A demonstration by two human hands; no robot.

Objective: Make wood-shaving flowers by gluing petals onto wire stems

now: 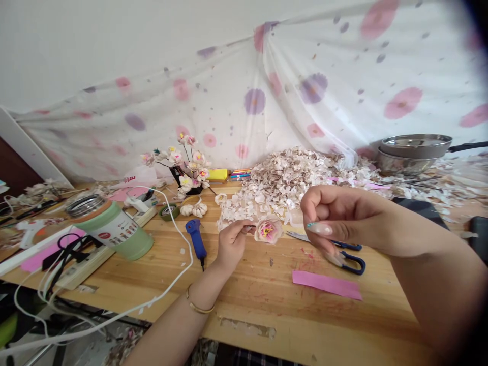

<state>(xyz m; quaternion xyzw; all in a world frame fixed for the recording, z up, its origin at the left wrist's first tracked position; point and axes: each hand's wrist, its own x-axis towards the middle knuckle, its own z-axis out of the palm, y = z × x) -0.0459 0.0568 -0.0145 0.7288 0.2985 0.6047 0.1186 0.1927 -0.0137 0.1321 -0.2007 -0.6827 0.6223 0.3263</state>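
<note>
My left hand (233, 243) pinches the thin dark stem of an artificial flower (268, 230). Its pale petals are open around a pink and yellow middle, which faces me. To the right, my right hand (335, 218) is raised above the table with thumb and curled fingers pressed together. Whatever they may hold is too small or hidden to make out. Behind and below that hand lie scissors (354, 263) with dark blue handles, partly covered by the fingers. A pink strip (327, 285) lies flat on the wood nearer to me.
Loose pale petals (292, 175) are heaped at the back. A blue hand tool (195, 241), green tape (169, 211) and a vase of finished flowers (186, 170) stand left of centre. Further left are a green flask (122, 229) and white cable (168, 287). Metal bowls (409, 161) sit back right.
</note>
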